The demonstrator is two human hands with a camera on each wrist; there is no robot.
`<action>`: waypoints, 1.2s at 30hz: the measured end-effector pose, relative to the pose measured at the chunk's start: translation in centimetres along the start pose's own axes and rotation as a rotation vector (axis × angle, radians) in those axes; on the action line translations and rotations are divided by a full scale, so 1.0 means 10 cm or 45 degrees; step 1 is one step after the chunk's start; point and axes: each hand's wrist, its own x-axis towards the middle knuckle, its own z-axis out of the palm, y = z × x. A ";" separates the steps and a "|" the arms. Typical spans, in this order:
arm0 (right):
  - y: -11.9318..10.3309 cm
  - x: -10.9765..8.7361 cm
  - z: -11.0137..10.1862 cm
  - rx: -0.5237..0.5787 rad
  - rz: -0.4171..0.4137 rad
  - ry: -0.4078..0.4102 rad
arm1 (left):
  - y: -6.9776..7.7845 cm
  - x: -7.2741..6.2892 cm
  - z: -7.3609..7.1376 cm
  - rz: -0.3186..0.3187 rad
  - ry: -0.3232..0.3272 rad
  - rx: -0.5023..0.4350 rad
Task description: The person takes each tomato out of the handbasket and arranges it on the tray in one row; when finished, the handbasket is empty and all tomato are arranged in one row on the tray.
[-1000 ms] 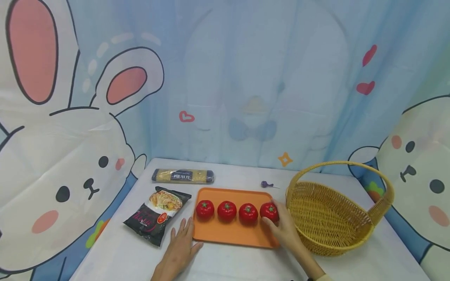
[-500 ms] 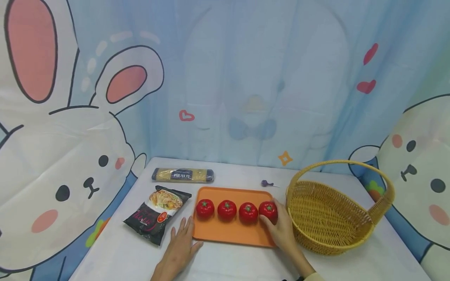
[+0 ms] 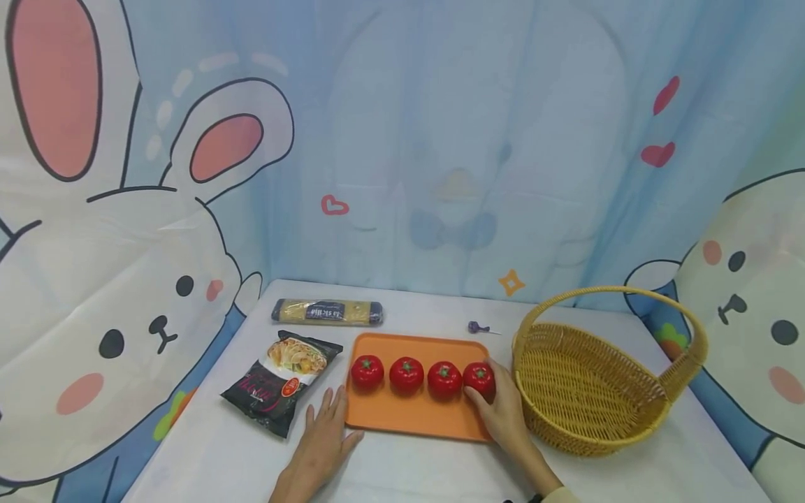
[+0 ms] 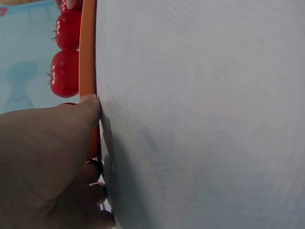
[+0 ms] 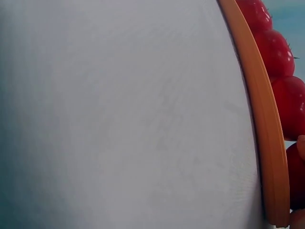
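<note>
Several red tomatoes stand in a row on an orange tray (image 3: 415, 418). My right hand (image 3: 506, 412) holds the rightmost tomato (image 3: 479, 378), thumb on its near side and fingers at its far right. Only bits of those fingers (image 5: 301, 147) enter the right wrist view, at its right edge. At the tray's left end, my left hand (image 3: 319, 443) lies with fingers extended, touching the tray's corner. The left wrist view shows its thumb (image 4: 89, 110) against the orange rim. Other tomatoes are the leftmost one (image 3: 367, 372), a second (image 3: 406, 375) and a third (image 3: 444, 380).
A yellow wicker basket (image 3: 591, 391) with a tall handle stands right of the tray, close to the right hand. Left lie a black food packet (image 3: 283, 383) and, farther back, a pack of spaghetti (image 3: 327, 312). A small purple object (image 3: 479, 327) lies behind the tray.
My right hand and the rightmost tomato have shifted slightly left, closer to the neighbouring tomato. The left hand has stayed at the tray's end.
</note>
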 end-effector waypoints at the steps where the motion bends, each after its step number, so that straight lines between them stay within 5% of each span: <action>1: 0.00 0.00 0.00 -0.002 0.015 -0.011 | 0.00 0.00 0.00 0.001 0.001 0.000; 16: 0.01 -0.03 -0.06 -0.030 0.131 -0.107 | 0.00 0.00 0.02 0.022 0.017 -0.001; 31: 0.02 -0.08 -0.07 -0.013 0.020 -0.086 | 0.00 -0.01 0.00 0.026 0.013 -0.004; 36: -0.01 -0.09 -0.09 -0.003 0.073 -0.143 | 0.00 -0.02 -0.01 0.025 0.014 0.001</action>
